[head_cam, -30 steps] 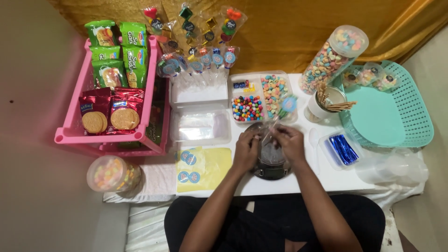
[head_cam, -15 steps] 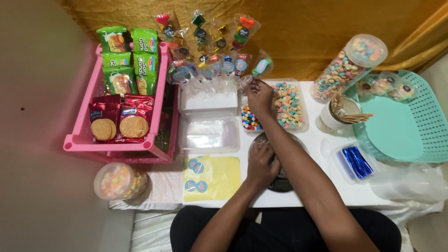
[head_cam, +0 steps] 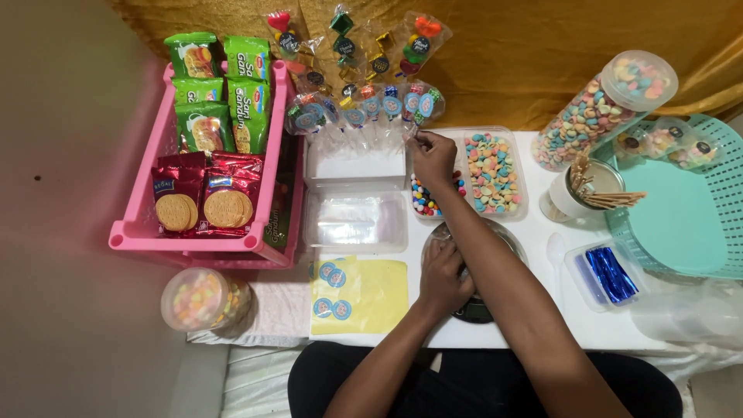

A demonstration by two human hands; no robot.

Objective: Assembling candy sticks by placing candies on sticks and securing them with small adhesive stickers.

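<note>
My right hand (head_cam: 433, 157) reaches out across the table, fingers pinched on the thin stick of a wrapped candy pop (head_cam: 425, 106) at the right end of the row. My left hand (head_cam: 446, 276) is closed in a loose curl over a clear round bowl (head_cam: 507, 236) sitting on a dark base just in front of me; what the fingers hold, I cannot tell.

Items around the right hand:
- Row of wrapped candy pops (head_cam: 357, 108), standing upright along the back edge, with a second tier above against the yellow cloth (head_cam: 503, 46).
- Clear tray of small coloured balls (head_cam: 424, 198), directly under my right wrist.
- Clear tray of pastel candy pieces (head_cam: 491, 172), just beside it to the right.
- Two empty clear trays (head_cam: 354, 190), to the left.

Items around the left hand:
- Yellow sheet with round blue stickers (head_cam: 364, 294), just to the left.
- Small clear box of blue twist ties (head_cam: 607, 272), to the right.
- White cup holding wooden sticks (head_cam: 576, 193), beyond it.

Outer items:
- Tall jar of pastel candy (head_cam: 600, 108), lying tilted at back right.
- Teal basket (head_cam: 696, 209), far right.
- Pink crate (head_cam: 151, 186) with green and red snack packets, far left.
- Round jar of candy (head_cam: 203, 298), in front of the crate.
</note>
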